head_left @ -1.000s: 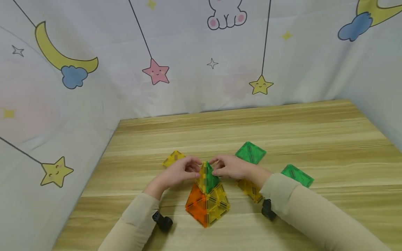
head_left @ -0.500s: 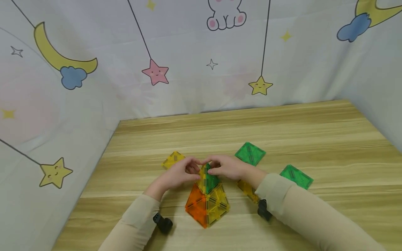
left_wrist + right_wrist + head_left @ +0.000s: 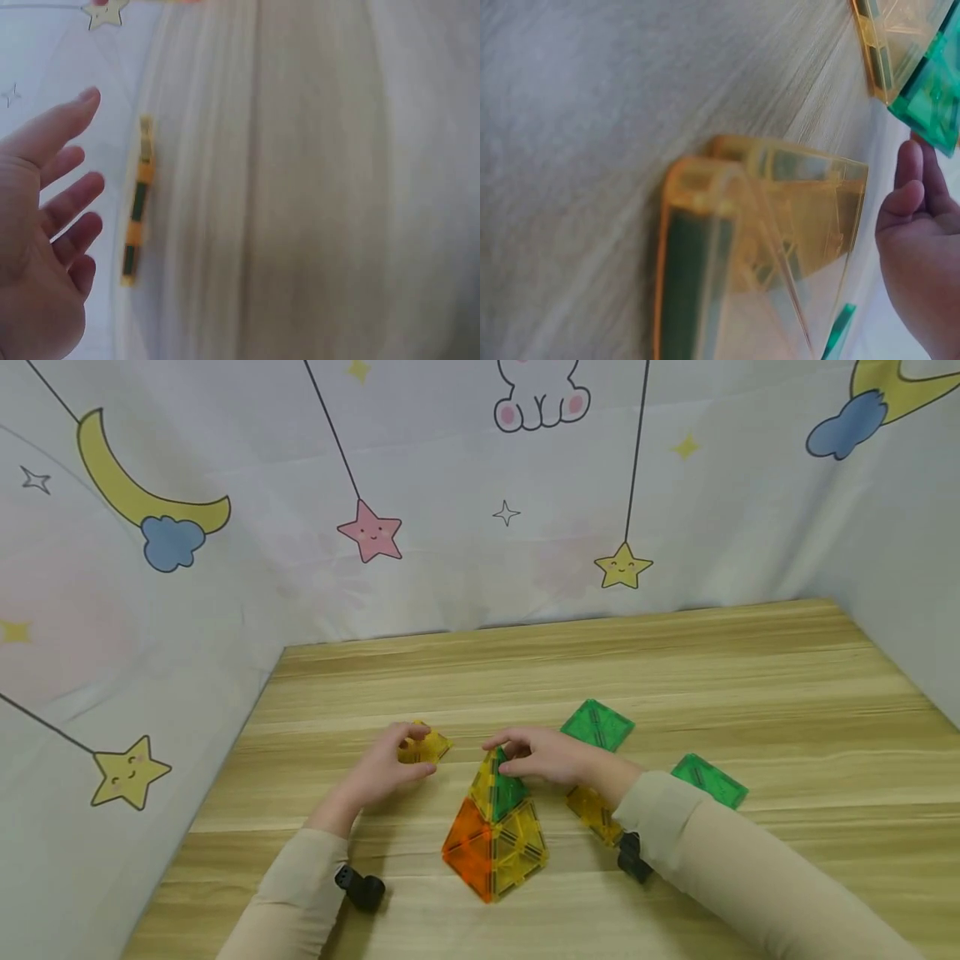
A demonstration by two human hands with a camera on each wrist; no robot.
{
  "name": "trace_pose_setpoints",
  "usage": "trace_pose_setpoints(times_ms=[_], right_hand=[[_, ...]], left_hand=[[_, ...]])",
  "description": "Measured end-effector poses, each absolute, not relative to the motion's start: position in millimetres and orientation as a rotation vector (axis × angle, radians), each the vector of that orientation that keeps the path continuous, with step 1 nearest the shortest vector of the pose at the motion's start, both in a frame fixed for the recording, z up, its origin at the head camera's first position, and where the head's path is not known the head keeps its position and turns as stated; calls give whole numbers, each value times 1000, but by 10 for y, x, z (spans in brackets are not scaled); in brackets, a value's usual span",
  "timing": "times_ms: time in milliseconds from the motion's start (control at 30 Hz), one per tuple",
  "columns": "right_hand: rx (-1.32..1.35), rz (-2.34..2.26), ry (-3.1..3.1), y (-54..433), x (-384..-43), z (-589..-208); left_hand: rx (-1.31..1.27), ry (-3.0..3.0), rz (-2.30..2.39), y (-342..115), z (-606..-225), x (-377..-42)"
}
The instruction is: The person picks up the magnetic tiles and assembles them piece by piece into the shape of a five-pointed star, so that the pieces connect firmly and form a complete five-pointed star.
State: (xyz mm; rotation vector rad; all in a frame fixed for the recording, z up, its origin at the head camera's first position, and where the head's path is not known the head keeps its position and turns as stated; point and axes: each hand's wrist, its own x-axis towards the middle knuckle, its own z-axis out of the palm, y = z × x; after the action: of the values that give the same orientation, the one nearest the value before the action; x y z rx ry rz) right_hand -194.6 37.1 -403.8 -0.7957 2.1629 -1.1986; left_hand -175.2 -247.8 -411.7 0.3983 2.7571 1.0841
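A small tower of translucent magnetic tiles stands on the table, with an orange magnetic tile (image 3: 467, 850) and a yellow magnetic tile (image 3: 522, 852) in its lower part. Its peaked top joins a yellow triangular tile (image 3: 483, 785) and a green triangular tile (image 3: 508, 793). My right hand (image 3: 551, 756) pinches the green tile near the peak, index finger at the tip and thumb on the near face. Left of the tower, my left hand (image 3: 382, 768) hovers with fingers spread and holds nothing. Close by lies a flat yellow tile (image 3: 431, 747), partly hidden by its fingers.
Two green flat pieces lie to the right: a green diamond (image 3: 597, 727) behind the right hand and a green tile (image 3: 710, 779) beyond the sleeve. Amber tiles (image 3: 592, 814) lie under the right forearm, stacked as the right wrist view shows. A printed curtain (image 3: 450, 585) borders the table.
The left hand has let go of the tower's top and moved left, over the flat yellow tile. My right hand stays at the peak. The tower has hardly moved.
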Motion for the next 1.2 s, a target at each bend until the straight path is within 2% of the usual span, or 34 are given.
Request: trace_pose_setpoints(times_ms=[267, 533, 867, 1200], right_hand=[[-794, -1181, 2179, 358, -1934, -4023], [-875, -1099, 2292, 191, -1933, -3977], [-1132, -572, 2680, -278, -1812, -3821], [-1123, -150, 2774, -708, -1707, -3762]], left_hand=[[327, 2934, 715, -2653, -4178, -1711], [365, 2932, 699, -2739, -4218, -1593], [495, 2827, 758, -2817, -4202, -1403], [636, 2928, 662, -2996, -4248, -1302]])
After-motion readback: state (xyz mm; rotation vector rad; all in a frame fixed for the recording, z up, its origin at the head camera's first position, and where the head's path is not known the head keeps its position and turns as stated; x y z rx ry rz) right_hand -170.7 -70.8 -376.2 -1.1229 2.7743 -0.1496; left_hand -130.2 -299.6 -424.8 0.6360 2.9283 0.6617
